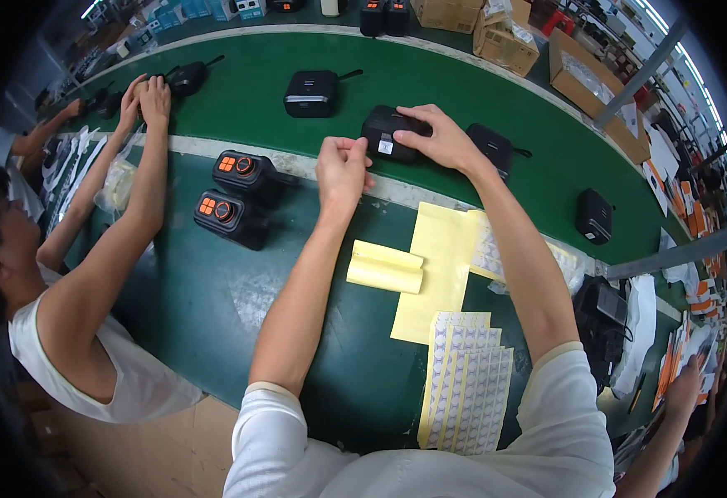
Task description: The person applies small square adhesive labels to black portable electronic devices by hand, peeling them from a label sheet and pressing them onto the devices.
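A small black zip case (386,124) with a white square label on its near side lies on the green belt in front of me. My right hand (442,139) grips it from the right, fingers over the top and thumb near the label. At the case's left edge, my left hand (343,173) is closed, thumb and fingertips together; whatever they pinch, if anything, is hidden. Below my hands are a curled yellow sheet (384,267), a flat yellow backing sheet (438,274) and several sheets of round stickers (467,386).
Two black devices with orange buttons (229,212) stand on the bench at left. More black cases (311,93) sit along the belt (256,75). A co-worker's arms (152,141) reach over the belt at left. Cardboard boxes (504,41) line the far side; a metal post (670,253) stands right.
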The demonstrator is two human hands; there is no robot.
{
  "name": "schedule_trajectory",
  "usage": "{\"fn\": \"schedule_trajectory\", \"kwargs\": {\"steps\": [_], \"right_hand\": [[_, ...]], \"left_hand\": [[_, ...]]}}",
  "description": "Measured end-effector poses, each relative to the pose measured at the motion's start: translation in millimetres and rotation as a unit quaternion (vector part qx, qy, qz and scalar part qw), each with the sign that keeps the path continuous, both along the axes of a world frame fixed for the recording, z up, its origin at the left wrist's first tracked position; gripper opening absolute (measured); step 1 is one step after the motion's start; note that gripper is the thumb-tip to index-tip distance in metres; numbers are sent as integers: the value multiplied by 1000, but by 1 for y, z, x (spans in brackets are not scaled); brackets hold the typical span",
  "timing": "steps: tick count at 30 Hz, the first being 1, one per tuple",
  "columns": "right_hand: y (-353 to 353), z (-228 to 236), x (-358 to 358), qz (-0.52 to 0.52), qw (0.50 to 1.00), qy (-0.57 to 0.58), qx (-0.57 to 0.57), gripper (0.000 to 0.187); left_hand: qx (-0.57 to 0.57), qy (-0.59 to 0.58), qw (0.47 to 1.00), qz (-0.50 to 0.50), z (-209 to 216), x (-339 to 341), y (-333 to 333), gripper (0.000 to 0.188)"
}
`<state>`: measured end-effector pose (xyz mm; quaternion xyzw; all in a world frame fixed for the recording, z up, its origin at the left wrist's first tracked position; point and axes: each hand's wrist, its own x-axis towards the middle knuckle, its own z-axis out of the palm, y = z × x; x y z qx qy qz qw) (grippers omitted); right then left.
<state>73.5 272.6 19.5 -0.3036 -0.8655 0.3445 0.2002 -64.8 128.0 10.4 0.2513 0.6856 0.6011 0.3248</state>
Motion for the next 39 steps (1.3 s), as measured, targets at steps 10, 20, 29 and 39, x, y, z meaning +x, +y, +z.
{"fn": "schedule_trajectory", "kwargs": {"steps": [10,20,29,39], "right_hand": [[-64,-3,17,-50,975,63,209,56],[-156,-1,47,68,983,53,-165,31],[-164,-31,57,-19,942,146,-303,25],[-162,-37,61,1,929,160,-334,12]], "left_hand": [[18,371,844,-386,26,3,-110,29],[34,275,935,-223,8,10,-125,17],[11,201,960,-193,-5,19,-129,26],[130,-9,985,-110,2,43,-124,19]]}}
